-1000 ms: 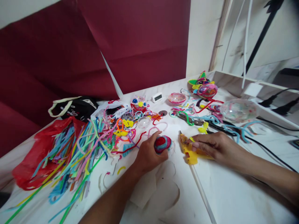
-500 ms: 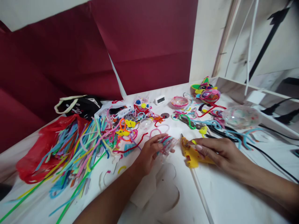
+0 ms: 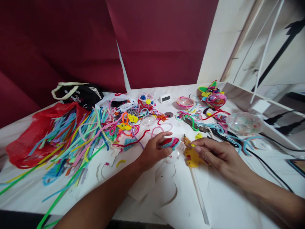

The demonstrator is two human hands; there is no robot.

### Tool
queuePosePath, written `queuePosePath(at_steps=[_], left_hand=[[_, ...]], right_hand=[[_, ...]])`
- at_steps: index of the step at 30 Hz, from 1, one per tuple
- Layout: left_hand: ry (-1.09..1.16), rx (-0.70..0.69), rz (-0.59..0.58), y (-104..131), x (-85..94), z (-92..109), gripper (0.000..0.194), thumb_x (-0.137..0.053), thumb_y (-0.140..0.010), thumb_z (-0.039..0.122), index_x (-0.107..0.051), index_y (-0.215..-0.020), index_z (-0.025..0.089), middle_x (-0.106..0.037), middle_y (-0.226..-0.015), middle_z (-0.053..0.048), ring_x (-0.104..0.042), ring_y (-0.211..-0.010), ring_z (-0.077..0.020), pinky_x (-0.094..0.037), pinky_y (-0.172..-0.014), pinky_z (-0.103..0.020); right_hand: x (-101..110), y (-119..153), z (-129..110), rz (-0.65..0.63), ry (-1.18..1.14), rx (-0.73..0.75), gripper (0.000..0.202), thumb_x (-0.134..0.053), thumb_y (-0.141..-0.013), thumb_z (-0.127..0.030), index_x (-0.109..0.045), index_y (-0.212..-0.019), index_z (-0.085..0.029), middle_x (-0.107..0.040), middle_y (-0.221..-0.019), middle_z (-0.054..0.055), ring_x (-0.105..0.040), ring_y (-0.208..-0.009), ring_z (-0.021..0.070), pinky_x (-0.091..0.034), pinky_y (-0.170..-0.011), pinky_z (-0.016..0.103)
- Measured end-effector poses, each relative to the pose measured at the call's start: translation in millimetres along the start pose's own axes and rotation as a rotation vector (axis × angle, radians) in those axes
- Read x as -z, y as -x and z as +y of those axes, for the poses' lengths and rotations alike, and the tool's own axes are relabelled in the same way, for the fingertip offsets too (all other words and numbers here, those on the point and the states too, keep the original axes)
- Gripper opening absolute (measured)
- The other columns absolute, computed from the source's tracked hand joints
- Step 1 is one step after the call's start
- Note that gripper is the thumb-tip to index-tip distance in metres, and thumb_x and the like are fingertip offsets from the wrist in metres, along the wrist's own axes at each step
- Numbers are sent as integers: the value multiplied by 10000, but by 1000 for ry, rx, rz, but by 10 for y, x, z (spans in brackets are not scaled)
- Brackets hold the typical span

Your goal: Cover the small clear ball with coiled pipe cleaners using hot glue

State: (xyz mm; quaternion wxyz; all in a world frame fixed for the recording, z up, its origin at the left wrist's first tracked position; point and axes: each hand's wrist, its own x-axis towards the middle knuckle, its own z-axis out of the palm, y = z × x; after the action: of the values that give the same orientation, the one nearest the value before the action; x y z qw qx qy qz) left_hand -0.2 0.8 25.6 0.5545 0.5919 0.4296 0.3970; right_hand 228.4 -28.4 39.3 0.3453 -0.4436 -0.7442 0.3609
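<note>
The cloth (image 3: 162, 38) is plain maroon; the plastic bag (image 3: 28, 133) is red. The held ball (image 3: 172, 143) shows red and light-blue stripes. The glue gun (image 3: 194, 157) is yellow, the counter (image 3: 228, 200) white with faint grey veining.

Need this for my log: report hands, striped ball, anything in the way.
Left hand gripping striped ball. Right hand pinching small yellow piece. Glue gun close by right hand; pipe cleaners crowd left side.
</note>
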Motion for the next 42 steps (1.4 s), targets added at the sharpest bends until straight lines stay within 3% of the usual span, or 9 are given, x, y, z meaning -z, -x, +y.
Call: queuePosePath(at_steps=[3,8,11,17,24,30,32,36,42], left_hand=[[-50,-30,-14,1,10,-7,586,-677,-645,257,-552,-1205,139,-631,-880,-32,-568,-733,-145,-433,-654,-251],[-95,-72,-25,-5,26,-44,571,-668,-666,260,-538,-1209,138,-621,-895,-33,-560,-765,-149,-428,-673,-249],[-120,-75,-18,-11,27,-47,570,-669,-666,276,-540,-1205,140,-634,-926,-45,-579,-814,-165,-439,-712,-262],[-171,-77,8,-18,47,-42,542,-660,-672,295,-551,-1185,158,-648,-953,-55,-599,-816,-173,-438,-680,-256],[-153,-80,33,-31,59,-48,535,-658,-690,277,-537,-1199,166,-655,-1006,-64,-587,-821,-160,-450,-691,-248],[-106,-74,32,-40,65,-53,546,-674,-698,298,-525,-1208,171,-664,-1048,-82,-618,-897,-197,-479,-725,-271],[-98,-83,22,-41,75,-81,564,-681,-707,315,-518,-1228,175,-662,-1087,-93,-622,-926,-207,-481,-738,-278],[-94,-92,35,-40,84,-110,580,-680,-708,331,-518,-1245,181,-664,-1106,-96,-622,-985,-227,-478,-769,-288],[-123,-67,34,-15,55,-17,571,-695,-675,329,-538,-1201,173,-665,-1045,-91,-615,-931,-222,-479,-746,-290]], right_hand=[[6,-23,-61,-9,65,22,310,-471,-965,-412,-668,-900,-181,-620,-706,27,-493,-581,130,-356,-512,247],[4,-93,-173,-72,160,76,320,-464,-971,-354,-631,-768,-171,-467,-566,-28,-371,-498,95,-279,-477,248],[-20,-132,-189,-89,128,75,334,-458,-971,-346,-635,-751,-168,-495,-569,-19,-373,-501,98,-281,-486,256],[-2,-130,-140,-85,-232,-118,284,-520,-935,-425,-663,-976,-184,-616,-720,25,-583,-663,156,-431,-591,259],[115,-103,-112,-101,-647,-144,312,-549,-885,-324,-680,-1125,-174,-573,-651,-8,-572,-671,148,-496,-718,297],[108,-115,-43,-193,-819,-165,375,-648,-895,-324,-609,-1250,-211,-729,-1020,90,-670,-842,182,-525,-792,359],[108,-124,-11,-202,-817,-145,350,-667,-889,-315,-627,-1220,-209,-735,-1050,97,-685,-832,178,-527,-784,352],[124,-156,45,-181,-741,-108,245,-632,-920,-336,-685,-1098,-176,-751,-877,64,-710,-752,160,-508,-710,291],[150,-179,0,-29,-556,-44,232,-632,-910,-388,-719,-895,-173,-736,-694,47,-683,-598,149,-495,-571,255]])
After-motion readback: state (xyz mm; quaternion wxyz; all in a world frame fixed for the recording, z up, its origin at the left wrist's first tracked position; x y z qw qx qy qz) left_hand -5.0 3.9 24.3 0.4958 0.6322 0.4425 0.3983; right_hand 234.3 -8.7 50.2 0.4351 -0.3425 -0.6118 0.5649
